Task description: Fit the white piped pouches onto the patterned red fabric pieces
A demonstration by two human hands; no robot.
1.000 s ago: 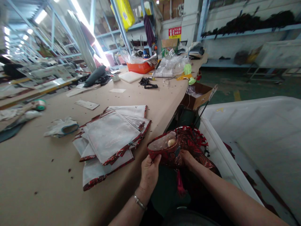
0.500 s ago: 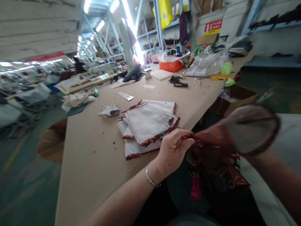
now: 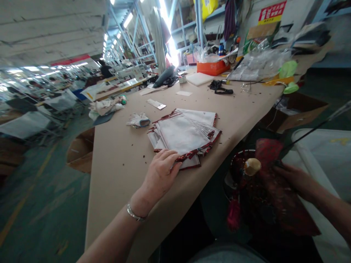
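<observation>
A stack of white cloth pieces with red patterned edging (image 3: 181, 133) lies on the table near its front edge. My left hand (image 3: 161, 173), with a bracelet on the wrist, is at the stack's near corner. Its fingers rest over the edging, and the thumb lies lower, pinching the border. Off the table's right side, my right hand (image 3: 294, 179) grips a dark red patterned cloth piece (image 3: 285, 201) that hangs down; its fingertips are partly hidden. Beside that cloth stands a tan rounded knob (image 3: 252, 167), with more dark red cloth around it.
On the table (image 3: 117, 193) lie a white glove (image 3: 138, 120), a ruler-like strip (image 3: 156, 104), black scissors-like tools (image 3: 221, 87) and an orange box (image 3: 213, 68). Cardboard boxes (image 3: 82, 151) stand by both sides. A white bin (image 3: 323, 146) is at the right.
My left hand has let go of the red cloth and moved left to the white stack. My right hand has lowered the red cloth beside the knob. The view has shifted.
</observation>
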